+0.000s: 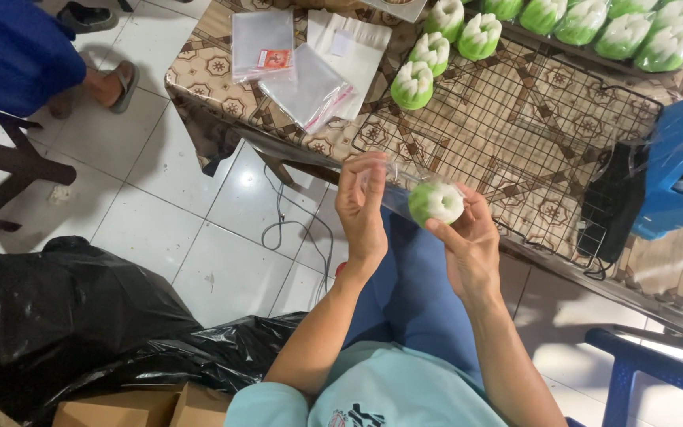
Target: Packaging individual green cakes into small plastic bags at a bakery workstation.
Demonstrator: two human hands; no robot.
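Observation:
A green and white steamed cake [435,202] sits between the fingers of my right hand [468,241], just above my lap. My left hand [361,207] pinches the edge of a clear plastic bag [394,180] that lies against the cake; the bag is thin and hard to make out. More cakes of the same kind [432,52] stand on a black wire cooling rack [515,126] on the table ahead. A row of further cakes [624,33] runs along the rack's far edge.
A stack of clear plastic bags [302,63] lies on the patterned tablecloth [207,71] at the left. A blue device [677,170] stands at the right. Black bin bags [65,308] and cardboard boxes [136,407] sit on the tiled floor. Another person's sandalled foot [112,83] is at top left.

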